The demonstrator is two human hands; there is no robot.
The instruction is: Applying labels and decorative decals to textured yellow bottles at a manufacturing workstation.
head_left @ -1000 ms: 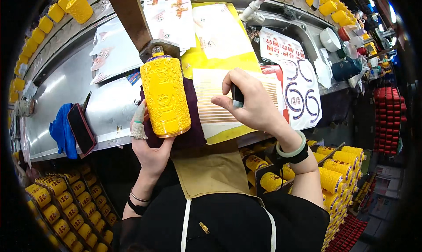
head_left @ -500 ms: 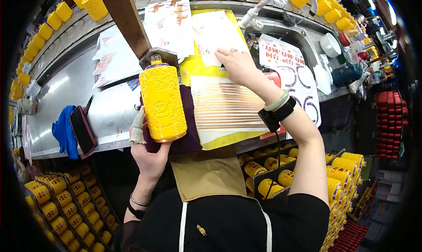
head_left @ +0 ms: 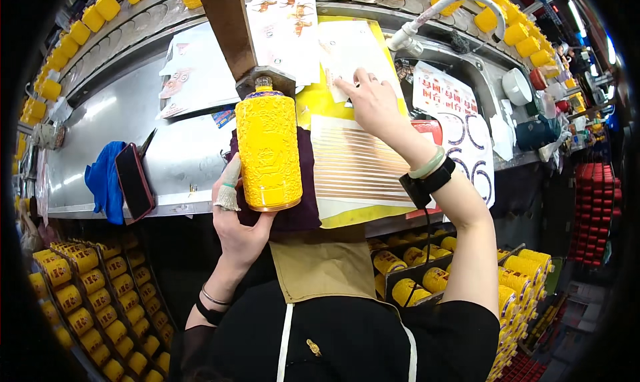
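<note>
Although the black shirt (head_left: 360,332) and tan apron (head_left: 323,269) sit nearest my camera, I can follow the left hand (head_left: 241,239) closed on the lower end of a yellow bottle (head_left: 270,155), thumb under its base; some fingers are hidden from me behind it. The bottle mostly covers a dark cloth (head_left: 308,182), and its neck points to a metal block (head_left: 285,82) on a wooden post (head_left: 227,32); whether they touch, I can't tell. Well apart from the left, the right hand (head_left: 383,109) reaches past a striped sheet (head_left: 360,172), fingers extended over a white sheet (head_left: 357,42); its palm is turned from me, so I can't tell whether it holds anything. Beyond stands a tap (head_left: 408,39); farthest, yellow containers (head_left: 107,7) line up, some cut off by my top edge.
</note>
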